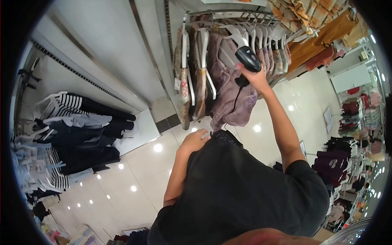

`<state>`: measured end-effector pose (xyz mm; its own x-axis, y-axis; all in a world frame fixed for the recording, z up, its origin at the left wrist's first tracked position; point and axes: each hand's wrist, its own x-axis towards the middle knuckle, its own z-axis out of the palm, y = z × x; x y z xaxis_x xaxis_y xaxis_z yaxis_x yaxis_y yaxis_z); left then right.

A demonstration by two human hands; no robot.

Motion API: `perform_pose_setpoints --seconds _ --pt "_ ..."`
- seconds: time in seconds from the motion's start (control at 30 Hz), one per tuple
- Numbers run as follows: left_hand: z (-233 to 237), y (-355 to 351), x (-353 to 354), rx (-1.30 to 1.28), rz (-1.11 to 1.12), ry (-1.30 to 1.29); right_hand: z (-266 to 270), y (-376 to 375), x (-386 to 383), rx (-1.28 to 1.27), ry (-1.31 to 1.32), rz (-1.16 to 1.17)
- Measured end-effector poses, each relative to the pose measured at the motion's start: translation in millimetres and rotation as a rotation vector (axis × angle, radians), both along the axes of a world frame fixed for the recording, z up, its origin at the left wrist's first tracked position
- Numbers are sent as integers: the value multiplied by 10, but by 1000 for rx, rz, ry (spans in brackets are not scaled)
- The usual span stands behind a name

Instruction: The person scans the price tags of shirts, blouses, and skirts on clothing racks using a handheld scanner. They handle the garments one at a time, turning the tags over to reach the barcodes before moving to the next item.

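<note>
My right hand (pixel 256 79) is closed round the handle of a black barcode scanner (pixel 248 59), raised in front of a mauve printed blouse (pixel 228 96). The blouse hangs on a white hanger (pixel 235 36) from the rack, and a dark cord runs down from the scanner across it. Low at my waist, below the blouse's hem, is my left hand (pixel 195 141) with its fingers curled in. Whatever lies between those fingers is too small to make out. Left of the blouse hang patterned garments (pixel 185 92) on white hangers.
The metal rail (pixel 237 15) carries more tops to the right, beside mustard-coloured clothes (pixel 322 36). Dark and striped garments (pixel 81 130) hang on the left, near a white ledge (pixel 139 132). Further racks with purple shirts (pixel 331 165) stand to the right across the tiled floor (pixel 143 179).
</note>
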<state>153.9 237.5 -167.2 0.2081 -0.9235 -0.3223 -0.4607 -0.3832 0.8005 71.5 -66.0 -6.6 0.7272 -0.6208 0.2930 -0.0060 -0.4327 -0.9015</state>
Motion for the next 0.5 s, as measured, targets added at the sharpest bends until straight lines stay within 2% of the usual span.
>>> perform_pose_setpoints --seconds 0.03,0.17,0.27,0.33,0.4,0.47,0.5 --pt "17 29 -14 -10 4 -5 -10 -81 95 4 2 -45" --pt "-7 91 -14 8 36 -13 -92 -464 390 -26 55 28" --pt "-11 126 -26 37 62 1 -276 -500 480 -71 52 23" --pt "0 148 -29 -10 104 -24 -298 -390 394 -86 142 -53" --pt "17 163 -13 -51 124 -47 -210 -142 277 -66 27 -151" --pt "81 212 10 -74 144 -56 -117 90 82 48 -104 -102" --pt "169 201 61 -102 188 -6 -38 263 -10 7 -162 -102"
